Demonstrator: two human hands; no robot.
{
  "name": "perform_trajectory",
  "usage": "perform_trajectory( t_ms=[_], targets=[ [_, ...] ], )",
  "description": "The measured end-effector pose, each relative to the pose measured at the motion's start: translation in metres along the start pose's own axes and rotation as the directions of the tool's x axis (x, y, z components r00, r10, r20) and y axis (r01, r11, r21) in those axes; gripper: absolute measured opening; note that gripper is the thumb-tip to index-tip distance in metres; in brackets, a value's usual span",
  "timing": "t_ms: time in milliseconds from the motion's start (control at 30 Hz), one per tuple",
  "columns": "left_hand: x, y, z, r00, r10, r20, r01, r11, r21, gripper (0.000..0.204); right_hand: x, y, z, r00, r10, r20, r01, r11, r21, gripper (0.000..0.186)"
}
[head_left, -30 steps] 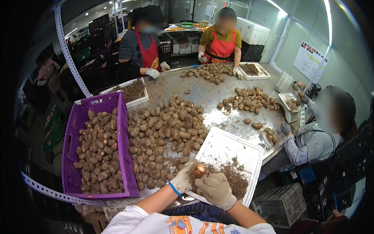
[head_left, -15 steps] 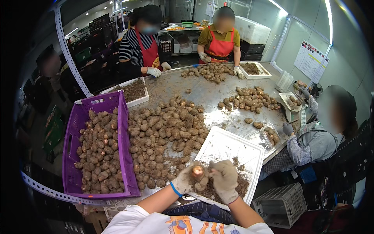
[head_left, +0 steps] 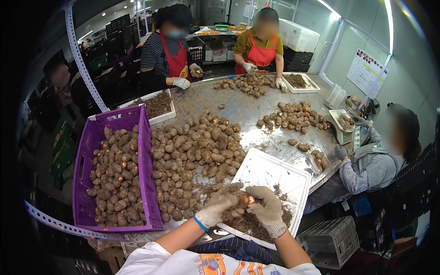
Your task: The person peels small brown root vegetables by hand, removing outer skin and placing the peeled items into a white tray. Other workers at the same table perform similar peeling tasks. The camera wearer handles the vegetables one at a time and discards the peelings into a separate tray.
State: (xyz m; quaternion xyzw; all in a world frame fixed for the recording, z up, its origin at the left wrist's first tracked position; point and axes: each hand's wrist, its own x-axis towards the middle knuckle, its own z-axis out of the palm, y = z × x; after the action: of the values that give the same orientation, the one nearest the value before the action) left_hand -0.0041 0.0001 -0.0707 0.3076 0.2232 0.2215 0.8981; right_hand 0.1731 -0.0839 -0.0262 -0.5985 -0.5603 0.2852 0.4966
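Note:
Over the near part of a white foam tray (head_left: 263,167), both of my gloved hands meet at one brown, hairy taro (head_left: 244,200) with a pale reddish end. My left hand (head_left: 217,207) grips it from the left, a blue band around the wrist. From the right, my right hand (head_left: 269,211) is closed about its pale end, thumb and fingers pressed to it. Whether a small tool is also in that hand is hidden. Dark soil and root scraps (head_left: 279,220) lie in the tray under my hands. A big heap of taros (head_left: 197,151) spreads on the metal table to the left.
A purple crate (head_left: 144,169) full of taros stands at the left. Smaller taro piles (head_left: 293,117) lie farther off. Two people in red aprons stand across the table; another person sits at the right beside a scale (head_left: 343,133). A grey crate (head_left: 332,243) is below right.
The taro has tipped from pale end up to lying sideways, that end toward my right hand. My right fingers have moved onto it. Across the table, the striped-shirt person's far hand has risen with a taro.

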Motion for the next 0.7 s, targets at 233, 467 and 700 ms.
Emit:
perform_trajectory(
  t_ms=[233,467,700],
  targets=[
    [-0.002,0.006,0.026,0.921,0.278,-0.275,-0.164,0.913,0.373,0.023,0.001,-0.019,-0.001,0.981,-0.031,0.194,0.080,0.965,-0.250,0.056],
    [0.005,0.016,0.028,0.924,0.167,-0.343,-0.143,0.985,0.095,0.029,-0.008,-0.011,0.004,0.987,-0.155,0.037,0.159,0.936,-0.313,0.068],
    [-0.001,0.016,0.039,0.964,0.226,-0.143,-0.183,0.947,0.263,0.029,-0.011,0.002,0.005,0.986,-0.167,0.001,0.164,0.963,-0.215,0.089]
  ],
)
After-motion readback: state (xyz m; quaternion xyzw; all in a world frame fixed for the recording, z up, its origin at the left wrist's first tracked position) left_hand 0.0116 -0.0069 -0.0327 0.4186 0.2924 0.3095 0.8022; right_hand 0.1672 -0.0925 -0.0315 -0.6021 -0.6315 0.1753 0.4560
